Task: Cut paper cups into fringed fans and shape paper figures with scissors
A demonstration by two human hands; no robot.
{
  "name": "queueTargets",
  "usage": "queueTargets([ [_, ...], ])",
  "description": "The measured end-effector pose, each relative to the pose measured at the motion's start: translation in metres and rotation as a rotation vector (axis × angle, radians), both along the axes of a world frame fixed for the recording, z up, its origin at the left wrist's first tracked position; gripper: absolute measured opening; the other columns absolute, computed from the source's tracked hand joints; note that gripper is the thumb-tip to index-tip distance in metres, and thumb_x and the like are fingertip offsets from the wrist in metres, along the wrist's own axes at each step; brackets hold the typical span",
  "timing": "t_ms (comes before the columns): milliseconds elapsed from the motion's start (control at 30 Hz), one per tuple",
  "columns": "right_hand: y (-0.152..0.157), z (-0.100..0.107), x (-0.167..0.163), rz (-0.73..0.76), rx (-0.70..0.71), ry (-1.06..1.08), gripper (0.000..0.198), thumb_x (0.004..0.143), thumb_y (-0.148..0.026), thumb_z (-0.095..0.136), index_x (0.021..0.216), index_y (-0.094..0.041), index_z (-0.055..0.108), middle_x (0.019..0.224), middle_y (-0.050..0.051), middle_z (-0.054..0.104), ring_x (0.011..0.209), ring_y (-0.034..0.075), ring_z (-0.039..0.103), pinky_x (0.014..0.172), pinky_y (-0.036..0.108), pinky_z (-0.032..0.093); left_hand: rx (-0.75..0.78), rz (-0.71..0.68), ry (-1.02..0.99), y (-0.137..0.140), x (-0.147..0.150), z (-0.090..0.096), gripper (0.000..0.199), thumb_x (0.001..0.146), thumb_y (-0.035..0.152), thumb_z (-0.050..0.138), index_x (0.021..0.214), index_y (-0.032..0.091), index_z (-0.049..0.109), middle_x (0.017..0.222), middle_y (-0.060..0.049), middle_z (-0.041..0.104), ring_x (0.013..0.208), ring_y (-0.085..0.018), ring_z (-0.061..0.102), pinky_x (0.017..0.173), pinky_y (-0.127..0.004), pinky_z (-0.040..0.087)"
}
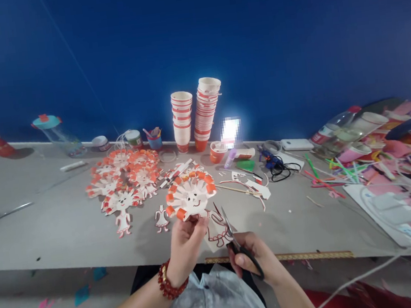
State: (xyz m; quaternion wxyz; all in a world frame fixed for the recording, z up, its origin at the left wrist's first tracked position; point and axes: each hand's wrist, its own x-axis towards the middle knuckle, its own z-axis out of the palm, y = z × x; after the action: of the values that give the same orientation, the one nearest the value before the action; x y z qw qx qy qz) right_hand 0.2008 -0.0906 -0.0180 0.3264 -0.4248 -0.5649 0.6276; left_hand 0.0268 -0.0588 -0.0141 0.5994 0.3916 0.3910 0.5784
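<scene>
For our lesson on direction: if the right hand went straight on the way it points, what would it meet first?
Probably the doll in the left hand, at its dress, just past the scissors that the right hand holds; depth is hard to judge from one view.

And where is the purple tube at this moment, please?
In the head view, the purple tube is just right of centre, toward the back of the table, between a red-and-white cup on its left and a green piece on its right.
</scene>
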Motion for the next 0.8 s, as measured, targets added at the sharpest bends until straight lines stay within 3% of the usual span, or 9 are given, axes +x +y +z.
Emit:
queueTargets([
  [367, 0.000, -0.003, 0.000, -0.006, 0.014, -0.007, 0.064, 0.069, -0.078, 0.060, 0.063, -0.015, 0.054, 0.045, 0.000, 0.053, 0.040, 0.010, 0.040, 0.043, 0.022, 0.024, 0.045, 0.009, 0.124, 0.004, -0.001, 0.008, 0.018, 0.084, 0.032, 0.065, 0.077, 0.017, 0.060, 0.068, 0.000, 0.057, 0.061, -0.012, 0.051, 0.065, -0.024, 0.046],
  [800, 0.002, -0.013, -0.001, -0.054, 0.029, 0.015, 0.059, 0.074, -0.074, 0.059, 0.058, -0.018, 0.047, 0.041, -0.003, 0.047, 0.037, 0.008, 0.035, 0.040, 0.022, 0.020, 0.050, 0.058, 0.204, 0.009, 0.000, 0.009, 0.024, 0.081, 0.036, 0.067, 0.071, 0.016, 0.060, 0.062, 0.000, 0.054, 0.057, -0.012, 0.047, 0.054, -0.022, 0.042],
])
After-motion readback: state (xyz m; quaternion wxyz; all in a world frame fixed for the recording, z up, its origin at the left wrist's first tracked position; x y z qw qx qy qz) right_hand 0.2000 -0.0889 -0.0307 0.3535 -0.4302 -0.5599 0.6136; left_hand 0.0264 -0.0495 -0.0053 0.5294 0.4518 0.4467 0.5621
